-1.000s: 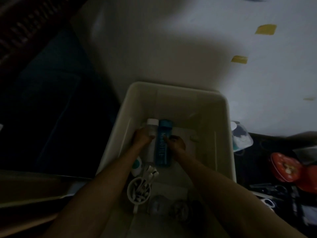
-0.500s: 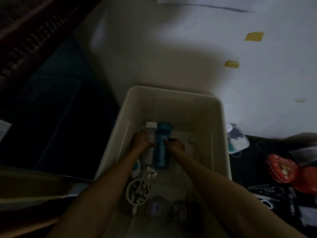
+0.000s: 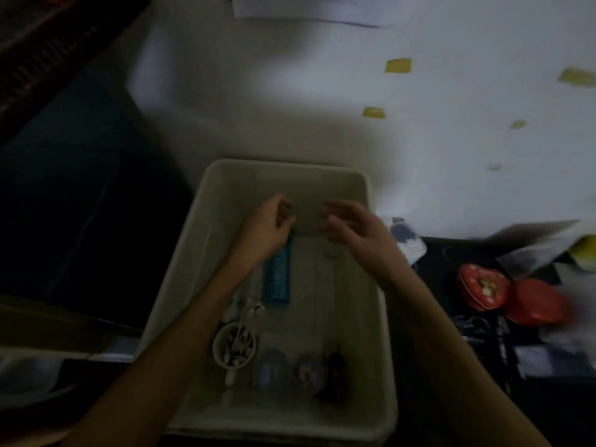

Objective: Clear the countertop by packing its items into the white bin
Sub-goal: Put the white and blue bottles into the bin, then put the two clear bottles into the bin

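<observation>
Red tins (image 3: 483, 290) are lying on the dark countertop (image 3: 451, 366) beyond the white bin's (image 3: 385, 317) right rim, nearer the right hand (image 3: 351, 229), which, like the left hand (image 3: 269, 225), is hovering loosely curled and empty above the blue bottle (image 3: 277, 279) lying lengthwise inside.

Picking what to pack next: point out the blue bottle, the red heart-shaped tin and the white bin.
blue bottle (image 3: 276, 279), head view, middle of its body.
red heart-shaped tin (image 3: 482, 289), head view, lid centre.
white bin (image 3: 283, 166), head view, far rim.
</observation>
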Demonstrator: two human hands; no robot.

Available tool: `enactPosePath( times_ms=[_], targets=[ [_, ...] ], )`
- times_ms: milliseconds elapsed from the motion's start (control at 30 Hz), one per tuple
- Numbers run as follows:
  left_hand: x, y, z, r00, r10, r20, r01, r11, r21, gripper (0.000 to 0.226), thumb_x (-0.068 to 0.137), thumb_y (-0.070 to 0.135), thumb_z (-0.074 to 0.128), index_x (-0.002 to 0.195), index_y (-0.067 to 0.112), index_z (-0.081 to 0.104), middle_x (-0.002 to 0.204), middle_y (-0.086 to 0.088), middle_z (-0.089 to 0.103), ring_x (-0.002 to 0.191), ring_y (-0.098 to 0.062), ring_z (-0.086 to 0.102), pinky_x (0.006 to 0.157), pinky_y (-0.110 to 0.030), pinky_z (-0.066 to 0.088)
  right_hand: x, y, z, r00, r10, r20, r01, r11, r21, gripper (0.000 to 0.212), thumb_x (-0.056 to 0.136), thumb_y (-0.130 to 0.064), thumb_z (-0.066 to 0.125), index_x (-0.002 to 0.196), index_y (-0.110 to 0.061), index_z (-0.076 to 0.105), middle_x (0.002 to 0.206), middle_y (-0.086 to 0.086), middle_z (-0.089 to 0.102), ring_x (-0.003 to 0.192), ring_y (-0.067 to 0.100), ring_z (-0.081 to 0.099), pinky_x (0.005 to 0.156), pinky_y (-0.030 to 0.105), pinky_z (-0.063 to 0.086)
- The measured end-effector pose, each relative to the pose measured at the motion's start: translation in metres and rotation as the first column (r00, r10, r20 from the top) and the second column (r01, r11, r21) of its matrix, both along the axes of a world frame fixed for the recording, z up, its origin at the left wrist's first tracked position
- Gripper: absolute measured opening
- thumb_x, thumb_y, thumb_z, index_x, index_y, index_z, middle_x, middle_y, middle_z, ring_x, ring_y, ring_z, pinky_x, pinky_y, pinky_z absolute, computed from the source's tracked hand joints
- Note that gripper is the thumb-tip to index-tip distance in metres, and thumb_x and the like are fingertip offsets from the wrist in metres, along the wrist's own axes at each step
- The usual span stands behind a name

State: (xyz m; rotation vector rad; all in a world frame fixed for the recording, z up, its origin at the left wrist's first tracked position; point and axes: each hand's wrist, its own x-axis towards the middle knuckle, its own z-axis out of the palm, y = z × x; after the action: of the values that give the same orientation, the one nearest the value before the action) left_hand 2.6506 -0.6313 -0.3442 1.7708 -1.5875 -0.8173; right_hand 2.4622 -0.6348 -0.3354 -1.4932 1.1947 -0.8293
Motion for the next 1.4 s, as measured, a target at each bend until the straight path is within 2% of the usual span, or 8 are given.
enactPosePath(
  times_ms=[100, 267, 400, 700, 867, 1033, 1233, 1400],
  targets=[
    [-0.050, 0.028, 0.042, 0.988, -0.137, -0.075, 0.128, 0.985, -0.116, 0.021, 0.091, 0.008, 0.063, 0.112, 0.005, 0.062, 0.097, -0.007, 0.066, 0.088, -0.017, 0.063, 0.077, -0.020, 0.051, -0.067, 0.042, 0.024, 0.983, -0.143, 0.118, 0.145, 0.989, -0.009, 0.023, 0.096, -0.017, 0.060, 0.118, -0.013, 0.063, 0.108, 0.001, 0.072, 0.096, 0.013, 0.071, 0.082, 0.025, 0.058],
    [-0.134, 0.074, 0.079, 0.932, -0.352, -0.081, 0.342, 0.932, -0.119, 0.020, 0.089, 0.013, 0.068, 0.108, 0.018, 0.065, 0.094, 0.005, 0.069, 0.088, -0.004, 0.065, 0.081, -0.020, 0.054, -0.176, 0.087, -0.002, 0.910, -0.408, 0.070, 0.411, 0.911, -0.028, 0.017, 0.094, -0.014, 0.063, 0.110, -0.016, 0.068, 0.104, 0.004, 0.073, 0.094, 0.017, 0.071, 0.085, 0.031, 0.056],
    [-0.208, 0.101, 0.083, 0.876, -0.434, -0.210, 0.418, 0.901, -0.114, 0.019, 0.088, 0.012, 0.069, 0.106, 0.017, 0.066, 0.092, 0.006, 0.070, 0.089, -0.003, 0.066, 0.082, -0.017, 0.054, -0.246, 0.128, -0.021, 0.824, -0.563, 0.065, 0.561, 0.827, 0.041, 0.015, 0.093, -0.010, 0.062, 0.108, -0.009, 0.067, 0.098, 0.007, 0.074, 0.090, 0.019, 0.072, 0.077, 0.022, 0.056],
    [-0.381, 0.111, -0.008, 0.798, -0.574, -0.182, 0.586, 0.810, 0.013, 0.033, 0.076, 0.016, 0.080, 0.105, 0.020, 0.064, 0.089, 0.005, 0.067, 0.080, -0.008, 0.065, 0.079, -0.028, 0.056, -0.389, 0.194, -0.050, 0.692, -0.713, -0.111, 0.716, 0.698, -0.021, 0.012, 0.091, -0.021, 0.067, 0.102, -0.024, 0.069, 0.094, -0.006, 0.074, 0.089, 0.007, 0.071, 0.084, 0.034, 0.056],
    [-0.454, 0.105, -0.062, 0.849, -0.508, -0.144, 0.525, 0.843, 0.120, 0.072, 0.068, 0.023, 0.087, 0.130, 0.020, 0.050, 0.121, 0.002, 0.056, 0.103, -0.012, 0.057, 0.093, -0.033, 0.052, -0.457, 0.198, -0.070, 0.617, -0.760, -0.206, 0.775, 0.631, -0.005, 0.035, 0.084, -0.021, 0.075, 0.116, -0.019, 0.059, 0.100, -0.013, 0.067, 0.093, 0.002, 0.066, 0.085, 0.026, 0.054],
    [-0.500, 0.097, -0.108, 0.882, -0.429, -0.195, 0.463, 0.867, 0.185, 0.086, 0.065, 0.019, 0.088, 0.138, 0.017, 0.044, 0.137, 0.001, 0.051, 0.124, -0.018, 0.051, 0.104, -0.041, 0.046, -0.501, 0.178, -0.105, 0.716, -0.682, -0.149, 0.698, 0.706, 0.123, 0.084, 0.075, -0.017, 0.083, 0.145, -0.026, 0.036, 0.138, -0.004, 0.053, 0.115, 0.017, 0.059, 0.098, 0.041, 0.050],
    [-0.533, 0.088, -0.126, 0.909, -0.285, -0.306, 0.349, 0.920, 0.180, 0.076, 0.068, 0.018, 0.086, 0.135, 0.020, 0.050, 0.131, 0.001, 0.060, 0.119, -0.015, 0.056, 0.099, -0.035, 0.049, -0.527, 0.158, -0.136, 0.813, -0.536, -0.228, 0.556, 0.830, 0.030, 0.082, 0.065, -0.021, 0.088, 0.136, -0.030, 0.047, 0.131, -0.001, 0.061, 0.118, 0.016, 0.059, 0.102, 0.050, 0.048],
    [-0.536, 0.084, -0.127, 0.928, -0.289, -0.236, 0.323, 0.939, 0.119, 0.057, 0.072, 0.009, 0.083, 0.123, 0.015, 0.058, 0.122, -0.003, 0.065, 0.117, -0.019, 0.059, 0.087, -0.024, 0.049, -0.529, 0.158, -0.133, 0.829, -0.520, -0.207, 0.534, 0.845, 0.015, 0.077, 0.065, -0.021, 0.089, 0.126, -0.034, 0.044, 0.118, -0.016, 0.058, 0.110, 0.006, 0.056, 0.104, 0.043, 0.046]
  ],
)
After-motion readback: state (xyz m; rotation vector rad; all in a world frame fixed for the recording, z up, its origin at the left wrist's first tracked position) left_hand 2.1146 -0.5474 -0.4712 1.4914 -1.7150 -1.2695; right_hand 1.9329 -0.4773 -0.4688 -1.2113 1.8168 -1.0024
